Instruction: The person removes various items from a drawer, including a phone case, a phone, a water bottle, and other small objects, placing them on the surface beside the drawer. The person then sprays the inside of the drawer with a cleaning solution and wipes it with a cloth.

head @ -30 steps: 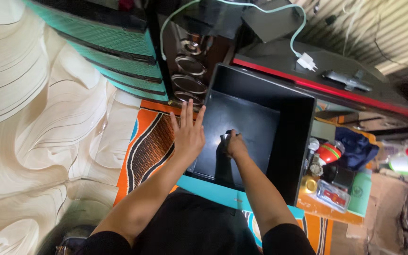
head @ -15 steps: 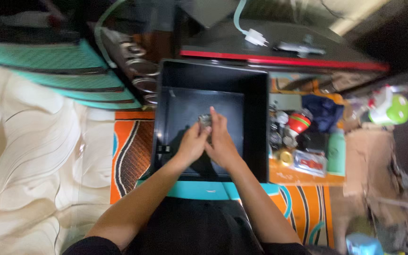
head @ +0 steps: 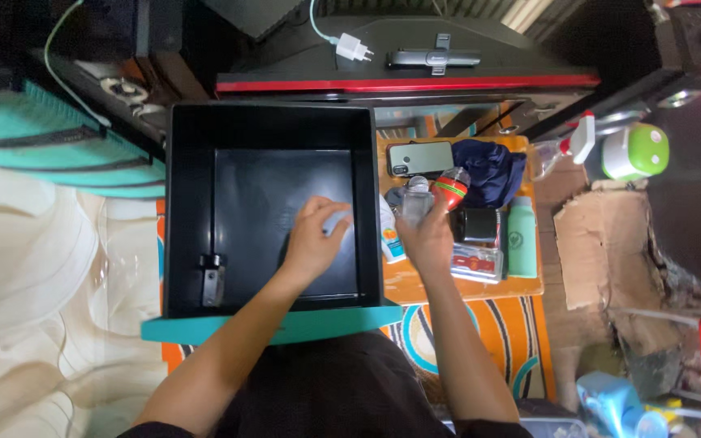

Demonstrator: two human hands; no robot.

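A black drawer (head: 188, 203) with a teal front lies open on the floor in front of me. My left hand (head: 311, 243) is inside it, fingers curled on a small pale object (head: 340, 225) that is too blurred to name. My right hand (head: 430, 239) is outside the drawer, over a low orange board (head: 415, 285) crowded with small items. Its fingers close on the lower part of a clear bottle (head: 415, 196). A white tube (head: 389, 237) lies between the drawer wall and that hand.
On the board are a phone (head: 420, 158), a dark blue cloth (head: 488, 170), a red-capped bottle (head: 450, 186), a black box (head: 476, 225) and a teal bottle (head: 522, 239). A red-edged black table (head: 407, 81) stands beyond, teal drawers (head: 58, 154) left, cardboard (head: 602, 243) right.
Both hands were together inside the drawer on a small silvery thing. My right hand has since left the drawer for the board on the right. My head has turned right.
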